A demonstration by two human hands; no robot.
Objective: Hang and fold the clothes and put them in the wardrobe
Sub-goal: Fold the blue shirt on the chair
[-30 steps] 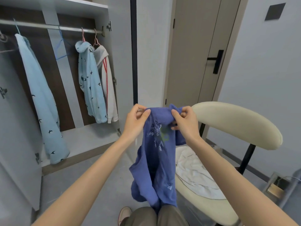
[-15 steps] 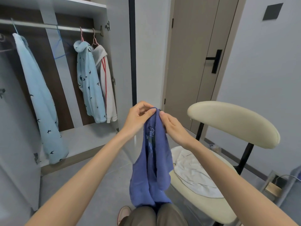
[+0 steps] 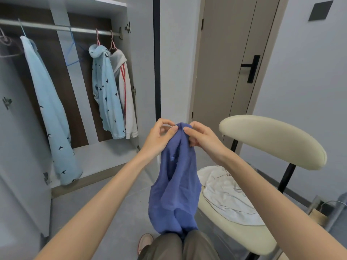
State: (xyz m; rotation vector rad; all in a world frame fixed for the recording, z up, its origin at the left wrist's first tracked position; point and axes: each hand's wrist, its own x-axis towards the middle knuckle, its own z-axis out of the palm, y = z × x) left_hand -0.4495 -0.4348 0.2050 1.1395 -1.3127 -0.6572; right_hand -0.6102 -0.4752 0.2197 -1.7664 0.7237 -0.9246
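Your hands have closed together since a second ago, so the blue garment [image 3: 176, 184] is doubled, not spread. It hangs long axis vertical straight below your grip, hem at your knees. Left hand [image 3: 159, 136] and right hand [image 3: 203, 140] pinch its top edge, level and nearly touching. White garment [image 3: 229, 194] lies on the chair [image 3: 272, 139], right. Wardrobe rail [image 3: 56, 28] far left, with an empty blue hanger [image 3: 73, 53].

My forearms are bare from my left hand [image 3: 159, 136] and right hand [image 3: 202, 137] back as far as shows. Well below the hands I wear olive-brown cloth trousers [image 3: 178, 246], with one pale beige shoe [image 3: 144, 243] just beside them.
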